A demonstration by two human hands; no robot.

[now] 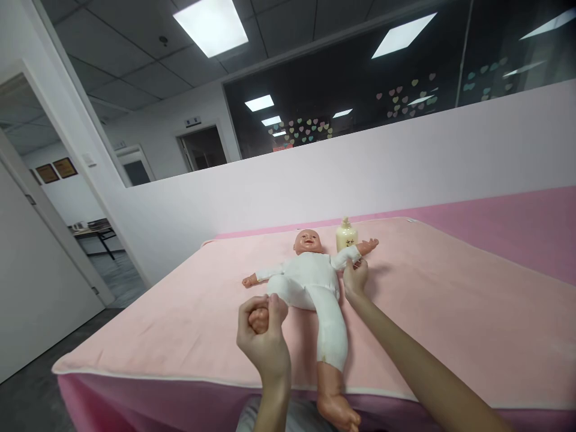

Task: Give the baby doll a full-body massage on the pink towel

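Observation:
A baby doll [309, 273] with a white cloth body lies on its back on a pink blanket [189, 300], head away from me. My left hand [262, 330] is wrapped round one of the doll's feet, with the toes showing between thumb and fingers; that leg is bent and raised. The other leg lies straight, its foot [335, 402] reaching over the near edge. Beside the doll's body, my right hand [356, 276] has its fingers closed at the sleeve of the outstretched arm [348, 257]. Fingertips there are partly hidden.
A cream pump bottle [346, 235] stands just behind the doll's outstretched arm. Behind the table rises a low white wall [315, 186] with dark glass above. An open door [45, 258] is at the left.

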